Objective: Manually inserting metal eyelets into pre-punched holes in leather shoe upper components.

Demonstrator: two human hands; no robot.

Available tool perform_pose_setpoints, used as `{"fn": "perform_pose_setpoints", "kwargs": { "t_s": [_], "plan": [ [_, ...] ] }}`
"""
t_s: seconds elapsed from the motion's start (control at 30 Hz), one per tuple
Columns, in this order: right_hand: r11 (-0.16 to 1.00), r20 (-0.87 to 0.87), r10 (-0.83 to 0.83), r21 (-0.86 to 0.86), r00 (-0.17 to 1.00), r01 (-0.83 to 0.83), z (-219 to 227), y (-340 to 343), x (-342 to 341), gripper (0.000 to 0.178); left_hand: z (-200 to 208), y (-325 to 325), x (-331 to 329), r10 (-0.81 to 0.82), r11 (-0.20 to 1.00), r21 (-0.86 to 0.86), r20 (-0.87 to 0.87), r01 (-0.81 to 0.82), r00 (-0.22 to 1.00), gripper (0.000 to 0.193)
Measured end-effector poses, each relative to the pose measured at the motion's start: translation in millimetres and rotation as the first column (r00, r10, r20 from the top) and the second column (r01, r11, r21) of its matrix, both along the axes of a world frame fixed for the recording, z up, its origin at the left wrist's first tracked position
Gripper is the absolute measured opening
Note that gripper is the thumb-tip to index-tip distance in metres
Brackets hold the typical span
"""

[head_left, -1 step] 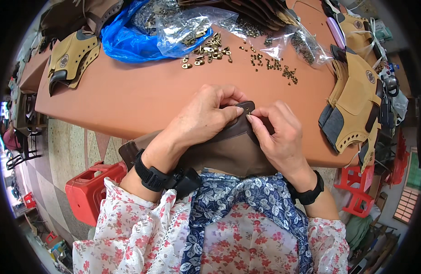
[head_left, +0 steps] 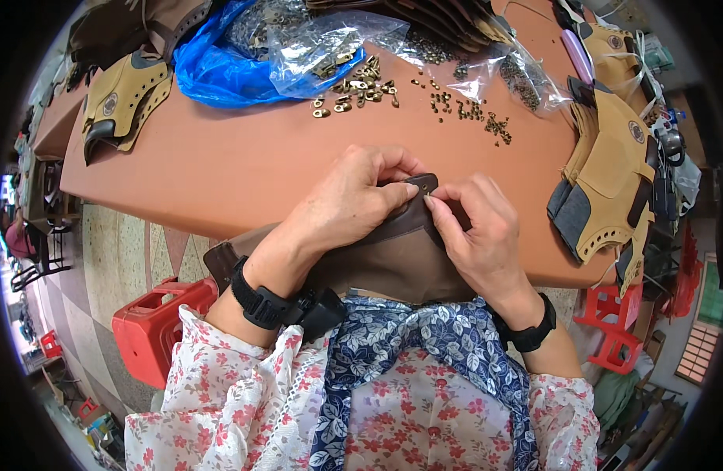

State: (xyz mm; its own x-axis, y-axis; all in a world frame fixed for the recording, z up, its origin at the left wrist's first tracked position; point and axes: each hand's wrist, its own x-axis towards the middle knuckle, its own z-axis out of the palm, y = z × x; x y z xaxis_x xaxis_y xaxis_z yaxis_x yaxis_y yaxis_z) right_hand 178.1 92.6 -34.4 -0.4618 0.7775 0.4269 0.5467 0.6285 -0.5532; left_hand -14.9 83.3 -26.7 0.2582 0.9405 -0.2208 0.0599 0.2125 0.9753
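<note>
A brown fabric piece (head_left: 393, 263) with dark leather trim lies across my lap and against the table's near edge. My left hand (head_left: 357, 192) grips its upper edge, thumb on top and fingers curled behind. Just beyond that thumb, a dark leather tab (head_left: 425, 184) sticks up with a small hole or eyelet in it. My right hand (head_left: 479, 224) pinches at the tab's right edge with thumb and forefinger. Whether a tiny part sits between those fingertips is too small to tell. Loose brass-coloured hooks (head_left: 365, 88) and small brass-coloured fittings (head_left: 463, 107) lie farther off on the table.
The orange-brown table (head_left: 220, 169) holds a blue plastic bag (head_left: 212, 74) and clear bags of metal parts (head_left: 526, 86) at the back. Tan pieces with eyelets lie at left (head_left: 126, 102) and right (head_left: 613, 173). A red stool (head_left: 161, 330) stands at my left.
</note>
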Motion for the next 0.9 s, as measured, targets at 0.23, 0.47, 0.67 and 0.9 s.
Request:
{"fn": "perform_pose_setpoints", "kwargs": {
  "t_s": [0.23, 0.47, 0.67, 0.9],
  "plan": [
    [0.994, -0.013, -0.025, -0.108, 1.0, 0.023, -0.3, 0.8, -0.2, 0.01, -2.7, 0.0, 0.1, -0.001, 1.0, 0.025, -0.037, 0.002, 0.999, 0.018],
    [0.981, -0.099, -0.068, -0.186, 0.993, 0.048, -1.3, -0.6, -0.4, 0.011, -2.7, 1.6, -0.2, -0.011, 1.0, -0.025, -0.019, 0.01, 1.0, 0.018],
    [0.997, -0.041, -0.038, -0.072, 0.998, 0.035, -1.7, 1.1, -0.3, 0.01, -2.7, 1.5, -0.6, -0.012, 1.0, -0.003, 0.0, 0.012, 1.0, 0.018],
    [1.0, -0.001, -0.019, 0.011, 1.0, 0.019, -1.2, 2.8, -2.0, 0.01, -2.0, 1.5, -0.1, -0.011, 1.0, -0.01, -0.023, 0.011, 1.0, 0.02]
  ]
}}
